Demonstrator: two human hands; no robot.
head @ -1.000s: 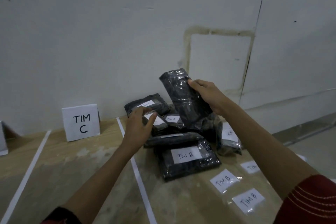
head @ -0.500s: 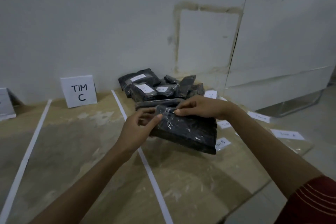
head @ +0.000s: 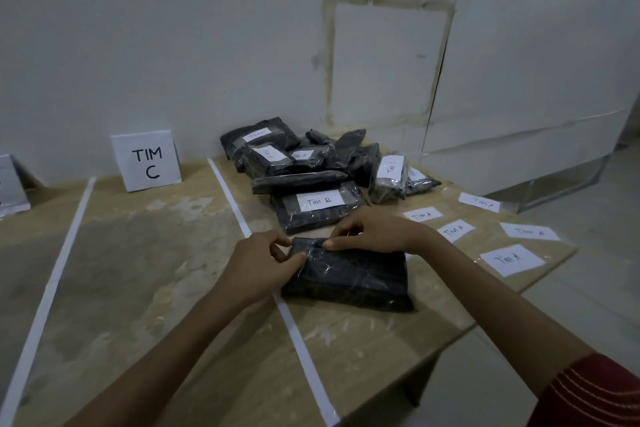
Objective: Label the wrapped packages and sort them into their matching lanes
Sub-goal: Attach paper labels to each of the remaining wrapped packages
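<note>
A black wrapped package with no label showing lies flat on the wooden table, just right of a white tape line. My left hand grips its near-left corner with curled fingers. My right hand pinches its far edge. Behind them sits a pile of wrapped packages, some labelled, with a "Tim B" package at the front. Loose "Tim A" labels lie on the table to the right.
A standing "TIM C" sign marks the lane left of the tape line, against the wall. Another white tape line runs further left, beside a second sign at the frame edge. The table's edge drops off at the right.
The package came out of the air above the pile and down onto the table near me. Both hands moved down with it and now hold its far-left end.
</note>
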